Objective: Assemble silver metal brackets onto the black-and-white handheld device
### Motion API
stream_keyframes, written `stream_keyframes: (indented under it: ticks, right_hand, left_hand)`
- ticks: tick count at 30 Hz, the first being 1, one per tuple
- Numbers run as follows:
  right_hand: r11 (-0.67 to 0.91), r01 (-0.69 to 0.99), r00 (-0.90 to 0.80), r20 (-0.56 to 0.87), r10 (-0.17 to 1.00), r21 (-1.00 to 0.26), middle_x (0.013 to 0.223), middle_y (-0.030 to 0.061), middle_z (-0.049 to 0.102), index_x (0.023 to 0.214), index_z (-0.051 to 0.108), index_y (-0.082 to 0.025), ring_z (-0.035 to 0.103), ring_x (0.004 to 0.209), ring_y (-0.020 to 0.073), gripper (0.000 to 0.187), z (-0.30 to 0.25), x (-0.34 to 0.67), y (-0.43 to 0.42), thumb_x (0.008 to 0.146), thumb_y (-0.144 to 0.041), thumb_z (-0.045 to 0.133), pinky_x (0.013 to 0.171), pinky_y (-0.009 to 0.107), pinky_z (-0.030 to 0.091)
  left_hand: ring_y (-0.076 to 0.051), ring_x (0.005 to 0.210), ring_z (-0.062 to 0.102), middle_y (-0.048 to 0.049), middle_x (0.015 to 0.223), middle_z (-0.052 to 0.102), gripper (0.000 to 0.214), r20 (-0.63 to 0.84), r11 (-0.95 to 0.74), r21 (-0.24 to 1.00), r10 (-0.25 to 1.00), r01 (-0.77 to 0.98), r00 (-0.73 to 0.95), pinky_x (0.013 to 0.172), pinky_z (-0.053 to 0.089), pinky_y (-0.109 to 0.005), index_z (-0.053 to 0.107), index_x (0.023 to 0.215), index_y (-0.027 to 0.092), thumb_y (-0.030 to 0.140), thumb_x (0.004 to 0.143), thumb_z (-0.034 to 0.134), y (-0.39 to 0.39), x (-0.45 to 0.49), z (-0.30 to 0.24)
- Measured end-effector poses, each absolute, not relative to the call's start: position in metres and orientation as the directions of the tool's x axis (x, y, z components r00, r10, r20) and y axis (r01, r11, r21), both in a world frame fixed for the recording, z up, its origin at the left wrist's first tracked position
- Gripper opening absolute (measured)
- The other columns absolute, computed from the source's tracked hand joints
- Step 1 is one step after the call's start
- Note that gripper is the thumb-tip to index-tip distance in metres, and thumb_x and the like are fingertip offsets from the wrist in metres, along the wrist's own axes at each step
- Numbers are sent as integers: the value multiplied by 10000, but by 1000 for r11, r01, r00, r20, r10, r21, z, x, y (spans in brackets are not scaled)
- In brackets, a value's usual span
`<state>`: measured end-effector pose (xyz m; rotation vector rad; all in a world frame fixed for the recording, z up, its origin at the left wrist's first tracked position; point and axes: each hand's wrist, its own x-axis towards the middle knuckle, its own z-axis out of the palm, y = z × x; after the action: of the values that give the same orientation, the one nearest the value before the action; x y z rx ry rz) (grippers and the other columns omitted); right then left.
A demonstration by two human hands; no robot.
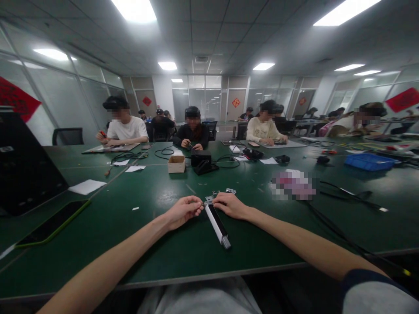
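"Bar [217,224], black and white, lies on our green tabletop [157,253], gray tip [225,242] toward us. How do we expect it to handle?"

"Light and stiff, we guess; its smooth sides may slide, so we would steady it around the middle."

"And our grip?"

"Our left hand [186,211] is pinched narrow beside the metal fitting [208,199] at the far end; we cannot tell whether something small sits between its fingertips. Our right hand [231,206] has thumb and fingers closed on that fitting."

"Thin metal might bend, so we should press gently there."

"Just beyond, we see small metal parts [231,191]. Farther off stand a cardboard box [176,165] and a black device [200,159], with a seated co-worker [200,135] behind."
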<state>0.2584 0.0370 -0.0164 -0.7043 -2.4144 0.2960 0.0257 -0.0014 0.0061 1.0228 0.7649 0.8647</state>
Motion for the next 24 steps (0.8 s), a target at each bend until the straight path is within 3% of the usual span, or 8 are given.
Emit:
stream_keyframes:
  ticks: [7,13,16,19,21,24]
  right_hand:
    - [844,382,-716,457,528,-376,837,53,623,914,682,-158,582,758,155,189,-21,258,37,936,-271,532,725,273,478]
    - [843,394,-727,436,530,-366,846,52,628,926,672,-161,582,769,160,188,-20,258,35,942,-272,522,731,282,479]
    - [845,395,-738,423,526,-360,845,51,624,913,673,-160,577,760,156,203,-18,258,33,948,-279,513,715,277,479]
    - [840,405,-741,408,533,-360,851,52,623,912,675,-160,579,766,155,205,-15,258,32,948,-283,515,716,277,481]
    - [835,416,-743,394,541,-361,861,57,629,916,677,-156,587,780,159,201,-13,257,31,945,-279,520,731,285,487]
    - [828,434,-743,378,552,-355,875,70,639,912,679,-148,597,801,170,199,-12,256,32,941,-266,521,755,302,493]
  left_hand:
    - [-49,566,603,-23,733,600,117,-302,461,761,875,-457,380,568,550,-124,571,858,90,2,902,506,-5,34,13]
    - [-49,556,612,-18,706,601,78,-315,497,752,848,-433,425,552,537,-103,576,867,85,14,880,548,-5,31,13]
    - [-46,510,588,-17,718,628,81,-260,406,857,872,-316,415,489,505,-112,560,898,109,91,857,628,-1,27,7]
    - [-35,431,516,0,696,630,202,-115,169,977,934,-133,338,377,401,-113,543,863,129,225,805,710,5,22,-2]
    - [-39,403,478,24,627,599,239,-20,13,1000,960,29,280,345,350,-123,563,832,124,290,775,725,9,19,-7]
    - [-45,374,427,52,514,534,227,10,-90,961,956,261,294,342,317,-136,618,832,111,326,789,675,11,15,-12]
